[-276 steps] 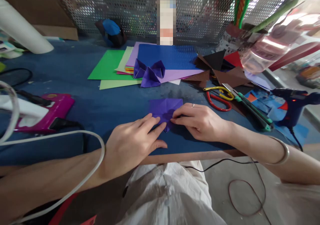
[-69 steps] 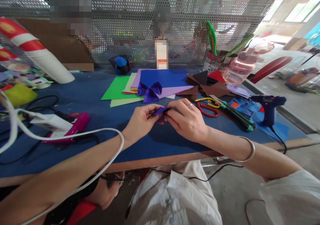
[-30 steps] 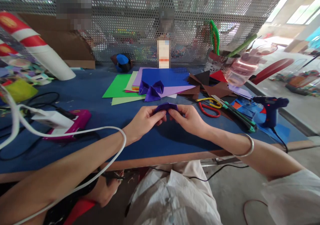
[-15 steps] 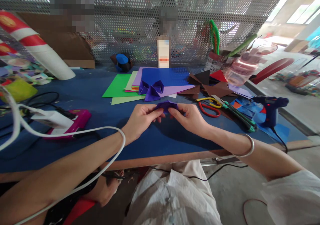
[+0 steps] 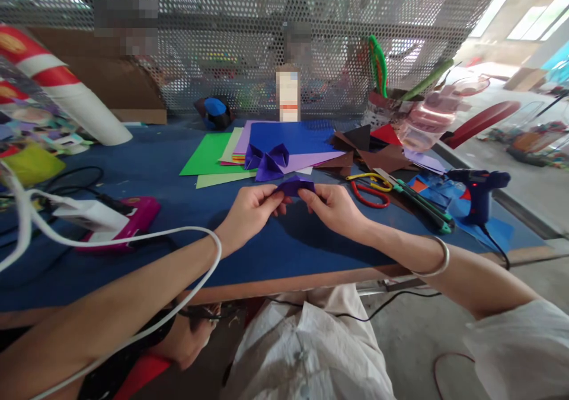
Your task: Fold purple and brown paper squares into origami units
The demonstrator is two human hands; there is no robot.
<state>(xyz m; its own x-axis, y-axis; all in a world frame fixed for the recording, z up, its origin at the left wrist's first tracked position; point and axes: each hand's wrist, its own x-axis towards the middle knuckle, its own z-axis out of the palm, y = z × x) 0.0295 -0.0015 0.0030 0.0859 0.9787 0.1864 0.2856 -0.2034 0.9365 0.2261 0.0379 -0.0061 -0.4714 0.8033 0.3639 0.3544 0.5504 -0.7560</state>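
A small piece of folded purple paper (image 5: 294,184) is held up over the blue table, pinched at both sides. My left hand (image 5: 258,203) grips its left end between thumb and fingers. On the opposite end, my right hand (image 5: 332,207) has its thumb pressed on the paper, with the fingers partly hidden behind. Just beyond the hands sits a folded purple paper shape (image 5: 267,162) with several points. It rests against a stack of coloured sheets, with a blue sheet (image 5: 293,137) on top and a green sheet (image 5: 205,154) sticking out at the left.
Scissors (image 5: 368,189) with red and yellow handles, a green utility knife (image 5: 427,207) and a glue gun (image 5: 480,192) lie at right, near brown paper scraps (image 5: 386,158). A magenta power strip (image 5: 144,213) and a white cable (image 5: 178,230) are at left. Behind stands a perforated metal screen (image 5: 249,38).
The purple paper between my hands has tilted, so more of its face shows. My fingers have shifted slightly along it. The view has moved a little.
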